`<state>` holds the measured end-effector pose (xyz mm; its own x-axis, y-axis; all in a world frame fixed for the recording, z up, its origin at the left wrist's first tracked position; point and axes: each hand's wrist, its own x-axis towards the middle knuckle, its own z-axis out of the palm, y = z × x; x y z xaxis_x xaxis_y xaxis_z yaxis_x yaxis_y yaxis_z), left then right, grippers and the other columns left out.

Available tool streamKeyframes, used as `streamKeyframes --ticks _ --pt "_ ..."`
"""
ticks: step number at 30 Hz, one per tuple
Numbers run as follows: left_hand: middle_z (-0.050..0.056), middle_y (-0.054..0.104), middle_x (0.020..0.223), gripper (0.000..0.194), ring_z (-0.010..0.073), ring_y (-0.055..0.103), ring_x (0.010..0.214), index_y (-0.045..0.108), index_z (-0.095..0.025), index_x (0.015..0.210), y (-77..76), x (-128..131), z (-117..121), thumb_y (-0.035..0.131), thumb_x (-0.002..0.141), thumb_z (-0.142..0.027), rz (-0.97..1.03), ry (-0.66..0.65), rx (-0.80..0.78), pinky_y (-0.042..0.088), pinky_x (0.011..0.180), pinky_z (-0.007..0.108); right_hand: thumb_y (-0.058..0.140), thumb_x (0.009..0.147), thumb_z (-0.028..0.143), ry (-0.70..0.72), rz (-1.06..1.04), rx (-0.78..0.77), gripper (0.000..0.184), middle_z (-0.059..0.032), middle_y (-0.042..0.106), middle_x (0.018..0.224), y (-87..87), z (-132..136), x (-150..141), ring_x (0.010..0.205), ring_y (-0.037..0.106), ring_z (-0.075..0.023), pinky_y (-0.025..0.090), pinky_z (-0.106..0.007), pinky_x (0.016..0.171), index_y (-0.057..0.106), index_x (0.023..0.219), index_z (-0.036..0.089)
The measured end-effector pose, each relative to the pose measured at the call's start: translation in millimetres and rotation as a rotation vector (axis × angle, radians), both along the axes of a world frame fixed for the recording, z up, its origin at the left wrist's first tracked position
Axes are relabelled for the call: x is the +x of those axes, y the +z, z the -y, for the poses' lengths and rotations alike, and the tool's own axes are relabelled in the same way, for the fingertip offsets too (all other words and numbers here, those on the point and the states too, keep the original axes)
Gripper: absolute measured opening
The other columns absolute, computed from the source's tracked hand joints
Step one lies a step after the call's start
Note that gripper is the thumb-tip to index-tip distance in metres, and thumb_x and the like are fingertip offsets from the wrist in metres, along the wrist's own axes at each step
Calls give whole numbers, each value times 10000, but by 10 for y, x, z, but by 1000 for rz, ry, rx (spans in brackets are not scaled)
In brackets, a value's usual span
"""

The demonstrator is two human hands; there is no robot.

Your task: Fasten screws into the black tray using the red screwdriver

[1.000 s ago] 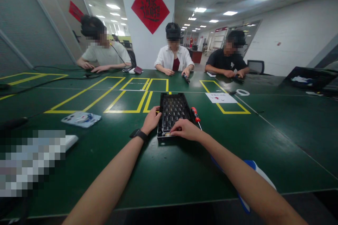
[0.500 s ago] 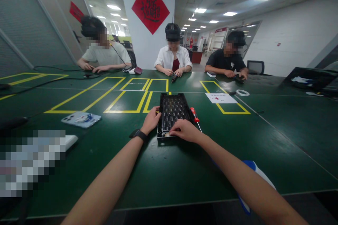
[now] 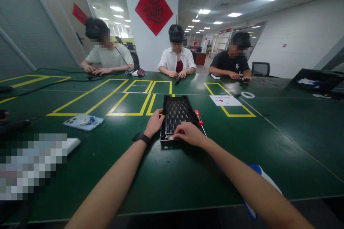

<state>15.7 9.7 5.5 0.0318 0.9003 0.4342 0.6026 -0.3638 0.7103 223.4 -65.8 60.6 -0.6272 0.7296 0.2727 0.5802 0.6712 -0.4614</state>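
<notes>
A black rectangular case (image 3: 178, 114) with rows of small raised metal-looking parts lies on the green table in front of me. My left hand (image 3: 155, 122) grips its left side, thumb over the rim. My right hand (image 3: 189, 132) reaches over the near end of the case, thumb and fingertips pinched together. Just beside those fingertips, inside the case, is a small pale piece (image 3: 170, 137). Whatever the fingertips hold is too small to make out. A red-handled screwdriver (image 3: 199, 118) lies along the right side of the case, its shaft partly behind my right hand.
A phone (image 3: 84, 121) lies to the left, with a blurred-out white object (image 3: 72, 145) nearer me. A printed sheet (image 3: 225, 100) and a white ring (image 3: 247, 94) are at the right. A blue and white object (image 3: 258, 171) lies under my right forearm. Three people sit across the table (image 3: 129, 182).
Both hands stay at almost the same places on the case. The right fingertips have shifted very slightly, and the whole view has moved a little.
</notes>
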Motion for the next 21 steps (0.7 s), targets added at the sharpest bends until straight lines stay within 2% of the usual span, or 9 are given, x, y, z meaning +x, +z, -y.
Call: streamKeyframes --ticks 3,8,16,21 --pt "109 582 1118 369 196 548 1015 489 -135 1164 6 1 3 436 812 -231 1 6 -3 414 922 375 606 771 350 18 -8 -2 193 -34 663 746 12 -7 14 721 541 -120 364 -233 657 692 774 177" --pt "100 579 1129 366 188 549 1016 494 -142 1157 24 4 18 439 803 -216 16 0 -10 412 927 363 596 777 337 123 -54 -115 198 -24 678 791 40 -50 56 710 559 -111 387 -232 676 699 843 182" --pt "110 573 1137 372 196 540 1030 493 -133 1164 24 0 23 436 810 -230 12 0 -14 407 929 373 625 753 320 68 -33 -67 164 -33 683 776 42 -29 38 733 570 -128 395 -251 706 708 805 189" --pt "108 571 1142 367 194 541 1030 495 -135 1160 28 3 25 437 808 -222 4 3 -8 403 936 374 571 796 295 56 -75 -155 176 -28 672 771 38 -15 35 681 586 -105 411 -235 675 672 863 166"
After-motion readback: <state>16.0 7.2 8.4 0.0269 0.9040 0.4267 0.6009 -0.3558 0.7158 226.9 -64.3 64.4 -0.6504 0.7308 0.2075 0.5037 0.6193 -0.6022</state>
